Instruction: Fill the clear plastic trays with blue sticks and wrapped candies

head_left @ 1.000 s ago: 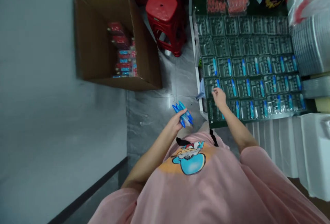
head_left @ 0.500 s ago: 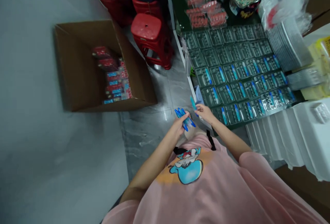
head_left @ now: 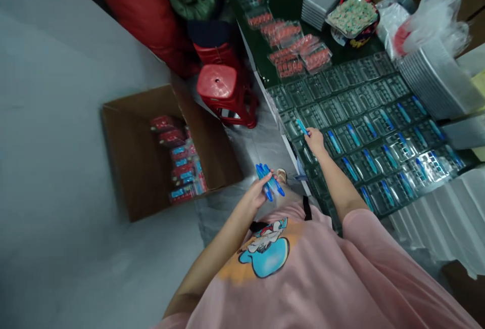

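My left hand (head_left: 261,187) is closed around a bunch of blue pens (head_left: 270,181), held low in front of my shirt. Between the fingertips of my right hand (head_left: 315,142) is a single light-blue pen (head_left: 302,126), over the left end of the second row of clear plastic trays (head_left: 317,114). The trays lie in several rows on the dark green table. In the nearer rows, trays hold one blue pen each, such as this pen (head_left: 353,135). The two farther rows show no pens lying in them.
Red pieces in clear packs (head_left: 290,58) lie at the table's far end, near a bowl of pale small pieces (head_left: 353,17). Stacked clear trays (head_left: 428,81) stand on the right. On the floor are a cardboard box (head_left: 136,167) with red packages and a red stool (head_left: 217,82).
My right hand has moved from beside my left hand out over the trays, carrying the pen. My left hand still holds its bunch. The camera view has shifted.
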Demonstrator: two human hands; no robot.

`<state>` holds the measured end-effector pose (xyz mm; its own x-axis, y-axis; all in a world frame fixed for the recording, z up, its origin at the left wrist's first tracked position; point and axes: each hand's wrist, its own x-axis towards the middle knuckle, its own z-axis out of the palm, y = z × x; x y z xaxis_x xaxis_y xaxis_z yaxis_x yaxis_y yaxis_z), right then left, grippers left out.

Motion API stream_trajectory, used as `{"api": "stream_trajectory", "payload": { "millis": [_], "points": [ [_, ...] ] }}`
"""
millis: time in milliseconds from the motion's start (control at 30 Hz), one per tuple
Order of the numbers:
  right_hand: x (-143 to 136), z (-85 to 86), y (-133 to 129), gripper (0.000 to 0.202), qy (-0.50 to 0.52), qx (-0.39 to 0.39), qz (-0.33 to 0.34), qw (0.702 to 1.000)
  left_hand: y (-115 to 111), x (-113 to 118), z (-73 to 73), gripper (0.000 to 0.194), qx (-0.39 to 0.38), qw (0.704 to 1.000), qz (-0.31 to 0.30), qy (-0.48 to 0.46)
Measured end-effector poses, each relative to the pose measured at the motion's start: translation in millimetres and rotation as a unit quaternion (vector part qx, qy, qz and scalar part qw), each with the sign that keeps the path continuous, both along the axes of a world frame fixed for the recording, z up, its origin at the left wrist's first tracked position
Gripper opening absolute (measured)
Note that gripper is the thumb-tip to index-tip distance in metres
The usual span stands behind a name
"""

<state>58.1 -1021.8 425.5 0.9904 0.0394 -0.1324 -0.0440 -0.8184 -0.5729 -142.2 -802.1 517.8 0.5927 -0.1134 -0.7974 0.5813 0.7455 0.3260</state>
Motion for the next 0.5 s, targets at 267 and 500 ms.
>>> {"api": "stream_trajectory", "payload": {
  "millis": [267,500],
  "points": [
    [44,-11.9,23,0.036,0.03,-0.072,0.034,0.996,24,72,6.0,0.022,0.013,0.999,-0.016,0.027],
    [39,-17.6,31,0.034,0.039,-0.091,0.051,0.994,29,119,0.3,0.021,0.026,0.997,-0.055,0.041]
  ]
}}
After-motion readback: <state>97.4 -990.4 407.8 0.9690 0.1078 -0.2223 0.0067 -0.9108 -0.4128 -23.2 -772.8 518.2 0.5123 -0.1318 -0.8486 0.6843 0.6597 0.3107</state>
